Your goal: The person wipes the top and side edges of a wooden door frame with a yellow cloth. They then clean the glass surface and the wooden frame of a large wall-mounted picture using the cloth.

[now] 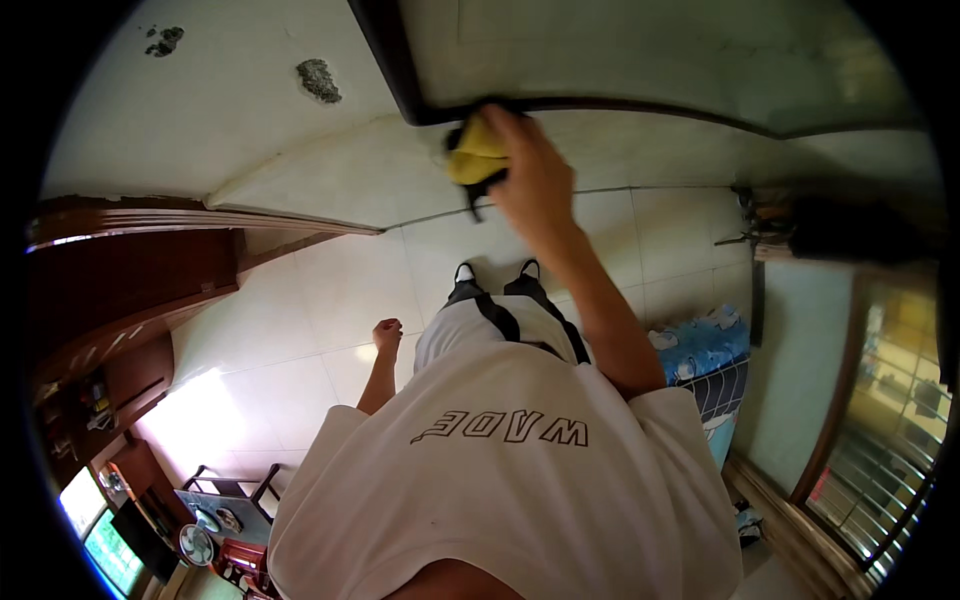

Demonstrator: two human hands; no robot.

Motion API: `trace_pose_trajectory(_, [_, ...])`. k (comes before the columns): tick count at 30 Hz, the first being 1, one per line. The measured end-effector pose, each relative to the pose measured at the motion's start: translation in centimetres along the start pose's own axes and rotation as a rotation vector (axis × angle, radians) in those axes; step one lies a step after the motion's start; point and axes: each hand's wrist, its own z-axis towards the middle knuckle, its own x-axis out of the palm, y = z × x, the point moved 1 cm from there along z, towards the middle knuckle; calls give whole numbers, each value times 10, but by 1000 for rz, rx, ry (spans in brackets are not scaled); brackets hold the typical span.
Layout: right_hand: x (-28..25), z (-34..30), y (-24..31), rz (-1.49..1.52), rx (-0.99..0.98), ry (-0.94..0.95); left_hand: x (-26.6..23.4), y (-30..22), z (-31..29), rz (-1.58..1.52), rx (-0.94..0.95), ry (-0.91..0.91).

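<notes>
My right hand [530, 175] is raised in front of me, its fingers closed round a yellow and black cloth [476, 157]. The cloth is slightly blurred and bunched, with a dark end hanging below. It is at the lower dark edge of a framed greenish panel [650, 55] on the wall, near the frame's corner. Whether it touches the frame or the wall just under it, I cannot tell. My left hand [387, 333] hangs low by my left side, fingers curled in, with nothing visible in it.
Pale wall [250, 120] with chipped patches rises ahead. My feet stand on light floor tiles [330, 300]. To the left is a brown wooden cabinet [130, 270]; to the right, blue patterned bedding [705, 350] and a barred window [880, 420]. A fan [196, 544] stands at lower left.
</notes>
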Motion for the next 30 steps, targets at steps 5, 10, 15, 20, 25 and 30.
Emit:
trace_pose_trajectory(5, [-53,-4,-75,-125,257,-231,7,-26,-10,-106,77,-20])
trace_pose_trajectory(10, [-9,3,-76,546,161,-447,1,-26,1,-72,112,-25])
trace_pose_trajectory(15, [60,12,11,1023,198,-283,-19,-33,3,40,93,9])
trace_pose_trajectory(20, [33,11,1,1180,247,-292,-30,-38,3,-7,77,-21])
trace_pose_trajectory(25, [-31,25,-83,1146,379,-660,-30,-46,-4,-29,130,2])
trace_pose_trajectory(30, [-20,29,-88,1020,380,-707,-26,-28,0,-7,113,38])
